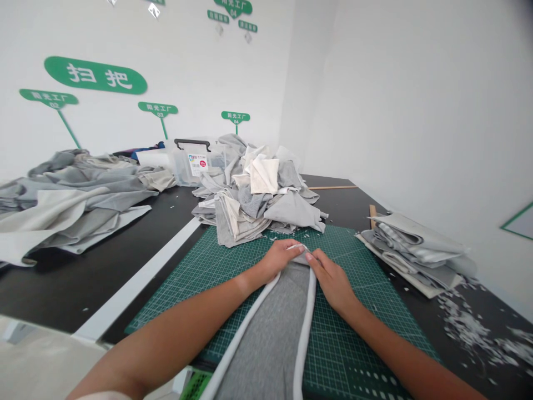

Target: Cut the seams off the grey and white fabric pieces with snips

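Observation:
A long grey fabric strip (275, 328) with white edging on both sides lies along the green cutting mat (216, 266), running from me toward the far end. My left hand (281, 257) pinches the strip's far end from the left, fingers closed on the white edge. My right hand (331, 278) presses on the same end from the right, fingertips meeting the left hand's.
A heap of grey and cream fabric pieces (256, 191) sits just beyond the mat. Folded pieces (412, 247) are stacked at right, with white scraps (470, 328) scattered on the black table. More grey cloth (75, 200) lies at left; a clear plastic box (194, 161) stands behind.

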`<action>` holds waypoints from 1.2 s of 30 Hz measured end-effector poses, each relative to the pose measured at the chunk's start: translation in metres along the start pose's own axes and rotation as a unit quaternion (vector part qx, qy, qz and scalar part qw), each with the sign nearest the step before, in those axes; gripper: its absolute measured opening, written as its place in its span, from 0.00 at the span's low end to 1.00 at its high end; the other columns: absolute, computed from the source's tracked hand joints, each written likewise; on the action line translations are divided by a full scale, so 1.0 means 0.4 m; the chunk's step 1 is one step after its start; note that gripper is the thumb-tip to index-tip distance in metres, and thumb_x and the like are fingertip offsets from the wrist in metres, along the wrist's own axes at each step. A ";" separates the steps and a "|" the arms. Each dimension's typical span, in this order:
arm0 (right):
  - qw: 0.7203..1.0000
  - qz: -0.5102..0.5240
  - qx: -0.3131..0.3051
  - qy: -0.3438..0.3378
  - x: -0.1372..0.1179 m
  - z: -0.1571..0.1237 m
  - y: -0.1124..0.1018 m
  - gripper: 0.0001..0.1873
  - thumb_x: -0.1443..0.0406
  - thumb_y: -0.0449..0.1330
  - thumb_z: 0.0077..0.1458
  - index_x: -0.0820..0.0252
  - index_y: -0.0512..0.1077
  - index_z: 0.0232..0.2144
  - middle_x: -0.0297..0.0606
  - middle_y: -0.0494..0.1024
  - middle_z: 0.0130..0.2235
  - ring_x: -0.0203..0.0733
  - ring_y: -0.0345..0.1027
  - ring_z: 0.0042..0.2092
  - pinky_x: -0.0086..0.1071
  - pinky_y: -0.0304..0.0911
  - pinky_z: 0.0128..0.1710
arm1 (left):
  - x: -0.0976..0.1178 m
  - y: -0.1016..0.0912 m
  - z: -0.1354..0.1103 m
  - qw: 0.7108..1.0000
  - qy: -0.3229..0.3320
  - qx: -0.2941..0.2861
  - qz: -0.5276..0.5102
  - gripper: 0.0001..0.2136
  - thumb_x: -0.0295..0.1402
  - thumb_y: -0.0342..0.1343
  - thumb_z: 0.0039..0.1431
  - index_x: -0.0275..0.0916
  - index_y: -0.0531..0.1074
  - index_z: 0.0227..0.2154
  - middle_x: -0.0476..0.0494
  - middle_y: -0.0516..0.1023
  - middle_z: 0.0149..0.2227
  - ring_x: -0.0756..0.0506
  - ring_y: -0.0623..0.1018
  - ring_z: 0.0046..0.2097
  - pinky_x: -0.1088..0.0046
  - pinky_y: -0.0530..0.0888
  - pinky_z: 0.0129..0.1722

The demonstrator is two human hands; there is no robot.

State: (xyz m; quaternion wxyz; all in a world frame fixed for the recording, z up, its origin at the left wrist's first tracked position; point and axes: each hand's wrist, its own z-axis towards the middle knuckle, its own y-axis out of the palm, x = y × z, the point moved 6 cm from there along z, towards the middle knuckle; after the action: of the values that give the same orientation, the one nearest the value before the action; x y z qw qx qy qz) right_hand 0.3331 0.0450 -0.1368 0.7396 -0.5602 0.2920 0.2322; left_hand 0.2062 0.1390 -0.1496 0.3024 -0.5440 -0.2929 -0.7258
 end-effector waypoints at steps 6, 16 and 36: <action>1.000 0.000 0.004 0.002 0.001 -0.001 0.001 0.22 0.46 0.45 0.69 0.53 0.59 0.31 0.28 0.65 0.27 0.41 0.62 0.30 0.31 0.50 0.32 | -0.003 0.001 0.001 1.000 0.000 -0.006 -0.002 0.14 0.43 0.61 0.58 0.34 0.78 0.34 0.46 0.76 0.34 0.47 0.72 0.37 0.73 0.66 0.40; 1.000 0.023 0.015 -0.013 0.007 -0.001 0.004 0.22 0.46 0.46 0.68 0.54 0.59 0.30 0.28 0.64 0.27 0.39 0.61 0.30 0.30 0.50 0.31 | -0.002 0.001 0.000 1.000 -0.003 0.001 0.004 0.16 0.44 0.61 0.58 0.33 0.78 0.34 0.45 0.77 0.33 0.47 0.72 0.37 0.73 0.66 0.40; 0.998 0.055 0.019 -0.015 0.004 0.001 0.009 0.23 0.47 0.47 0.69 0.55 0.57 0.28 0.27 0.61 0.27 0.38 0.58 0.30 0.30 0.50 0.32 | 0.004 0.005 -0.002 1.000 0.007 0.010 -0.023 0.14 0.42 0.62 0.58 0.33 0.77 0.32 0.46 0.75 0.32 0.48 0.71 0.35 0.74 0.66 0.38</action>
State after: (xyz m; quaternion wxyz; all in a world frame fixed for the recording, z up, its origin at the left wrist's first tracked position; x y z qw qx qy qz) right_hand 0.3318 0.0463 -0.1401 0.7402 -0.5258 0.3155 0.2758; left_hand 0.2070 0.1371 -0.1482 0.2927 -0.5290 -0.3103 -0.7336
